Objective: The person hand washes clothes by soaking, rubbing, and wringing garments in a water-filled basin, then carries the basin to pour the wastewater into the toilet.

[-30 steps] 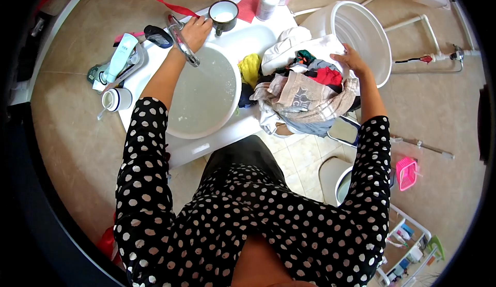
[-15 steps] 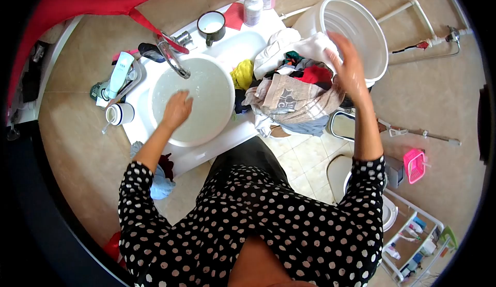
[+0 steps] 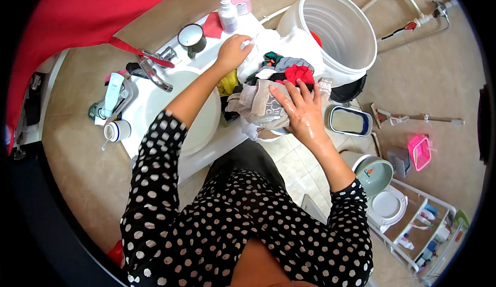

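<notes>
**White washstand counter, with contents**

White counter, bearing one round white basin, water inside. Beyond the basin: curved metal faucet; dark enamel mug, pale interior; red sheet; white pump bottle; pink bottle, just beside the pump bottle. Left of the basin: shallow tray of toiletries; white cup, blue rim. Right of the basin: yellow cloth; heap of mixed clothes, its underside hidden.

Glossy, smooth white finish on bench. Shiny metal on faucet, back edge. Matt, crumpled cloth in clothes heap, right end; rougher-looking weave on beige parts. Smooth, translucent plastic on bucket. Glossy dark outside on mug.
</notes>
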The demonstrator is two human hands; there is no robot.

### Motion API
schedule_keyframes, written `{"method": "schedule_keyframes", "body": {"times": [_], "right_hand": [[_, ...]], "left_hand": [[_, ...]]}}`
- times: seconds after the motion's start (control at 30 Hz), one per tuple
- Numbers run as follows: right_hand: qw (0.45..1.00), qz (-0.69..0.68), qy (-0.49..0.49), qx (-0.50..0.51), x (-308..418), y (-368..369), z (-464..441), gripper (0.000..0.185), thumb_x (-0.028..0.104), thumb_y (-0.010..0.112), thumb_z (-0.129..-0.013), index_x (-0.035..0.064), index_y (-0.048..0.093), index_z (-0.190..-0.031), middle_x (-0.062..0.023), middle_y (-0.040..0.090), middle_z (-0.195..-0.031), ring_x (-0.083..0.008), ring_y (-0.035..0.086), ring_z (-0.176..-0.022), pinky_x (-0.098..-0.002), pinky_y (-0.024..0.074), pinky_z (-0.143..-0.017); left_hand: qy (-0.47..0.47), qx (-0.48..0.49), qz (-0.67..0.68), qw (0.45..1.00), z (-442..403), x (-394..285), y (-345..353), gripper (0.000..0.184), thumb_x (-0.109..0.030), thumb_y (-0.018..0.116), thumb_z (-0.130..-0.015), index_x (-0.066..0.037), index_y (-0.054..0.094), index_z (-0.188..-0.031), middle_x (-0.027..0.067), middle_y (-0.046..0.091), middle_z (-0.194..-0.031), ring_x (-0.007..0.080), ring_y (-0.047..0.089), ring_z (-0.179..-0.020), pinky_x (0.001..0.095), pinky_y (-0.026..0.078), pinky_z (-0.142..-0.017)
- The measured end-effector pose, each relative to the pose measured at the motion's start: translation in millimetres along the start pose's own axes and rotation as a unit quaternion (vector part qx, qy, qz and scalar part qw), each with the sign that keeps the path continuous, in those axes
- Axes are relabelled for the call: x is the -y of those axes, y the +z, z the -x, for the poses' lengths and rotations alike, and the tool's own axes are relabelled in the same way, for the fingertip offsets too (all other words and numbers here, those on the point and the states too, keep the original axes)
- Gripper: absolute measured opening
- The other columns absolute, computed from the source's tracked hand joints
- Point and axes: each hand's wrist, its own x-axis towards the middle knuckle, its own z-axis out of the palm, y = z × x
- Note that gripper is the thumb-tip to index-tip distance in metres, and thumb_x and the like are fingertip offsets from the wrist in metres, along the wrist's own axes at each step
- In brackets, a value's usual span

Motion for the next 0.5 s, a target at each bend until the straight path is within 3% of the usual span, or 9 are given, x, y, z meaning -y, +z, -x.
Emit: {"method": "schedule_keyframes", "body": {"times": [0.1,0.17,0.27,0.33,0.4,0.43,0.5], "right_hand": [[1.0,-0.009,0.004,-0.022,-1.1,7.1,1.1,0.065,0.008,0.057,-0.08,0.0322,0.044,-0.139,-0.0109,0.051,-0.13,-0.0358,0.047,-0.121,-0.0617,0.0263,-0.103],[1.0,0.007,-0.005,-0.021,-3.9,10.1,3.2,0.063,0.009,0.056,-0.081,0.0335,0.044,-0.138,-0.0107,0.052,-0.13,-0.0351,0.048,-0.121,-0.0614,0.027,-0.103],[0.999,-0.004,-0.001,-0.033,-6.4,14.1,7.8,0.067,0.006,0.059,-0.076,0.0331,0.046,-0.136,-0.0099,0.051,-0.13,-0.0348,0.047,-0.122,-0.0613,0.0271,-0.103],[0.999,-0.011,-0.001,-0.048,-9.2,19.4,11.6,0.073,0.002,0.065,-0.069,0.0313,0.049,-0.134,-0.009,0.051,-0.132,-0.0344,0.045,-0.124,-0.0604,0.0261,-0.104],[0.998,-0.028,0.003,-0.057,-10.7,20.9,13.1,0.069,0.001,0.061,-0.072,0.032,0.05,-0.133,-0.0091,0.051,-0.13,-0.0345,0.046,-0.123,-0.0614,0.0267,-0.103],[0.998,-0.029,0.003,-0.058,-11.5,21.2,13.4,0.067,0.002,0.058,-0.075,0.0327,0.049,-0.134,-0.0094,0.052,-0.128,-0.0345,0.046,-0.122,-0.0623,0.0274,-0.102],[0.998,-0.029,0.003,-0.056,-13.1,20.1,14.5,0.065,0.003,0.056,-0.078,0.0332,0.048,-0.135,-0.0097,0.052,-0.127,-0.0345,0.046,-0.121,-0.0633,0.0281,-0.1]], "left_hand": [[-0.077,0.162,0.024,0.983,-50.5,5.5,39.2,0.068,-0.054,0.068,-0.074,-0.01,0.059,-0.125,0.026,0.041,-0.136,0.0375,0.039,-0.128,0.0414,0.033,-0.105],[-0.114,0.257,-0.008,0.96,-70.3,-4.2,54.0,0.085,-0.065,0.068,-0.068,-0.013,0.053,-0.134,0.0312,0.022,-0.148,0.0423,0.021,-0.139,0.0454,0.023,-0.112],[-0.126,0.363,-0.067,0.921,-85.2,-13.9,77.6,0.097,-0.073,0.066,-0.063,-0.015,0.048,-0.139,0.0334,0.006,-0.151,0.0439,0.008,-0.142,0.0518,0.015,-0.113],[-0.101,0.349,-0.096,0.927,-80.7,-12.7,88.1,0.094,-0.072,0.064,-0.066,-0.013,0.048,-0.138,0.0285,0.01,-0.153,0.0426,0.01,-0.142,0.0544,0.016,-0.112],[-0.08,0.339,-0.108,0.931,-80.8,-14.1,85.5,0.094,-0.07,0.064,-0.067,-0.011,0.048,-0.138,0.0255,0.01,-0.154,0.0417,0.01,-0.142,0.0517,0.018,-0.113],[-0.019,0.296,-0.11,0.949,-76.5,-18.0,83.4,0.077,-0.057,0.064,-0.076,-0.005,0.052,-0.132,0.0245,0.037,-0.144,0.0373,0.039,-0.131,0.0439,0.033,-0.106],[-0.119,0.272,0.085,0.951,-64.1,-25.2,78.3,0.064,-0.045,0.063,-0.081,-0.002,0.054,-0.128,0.0204,0.053,-0.126,0.0301,0.052,-0.112,0.0375,0.041,-0.096]]}}
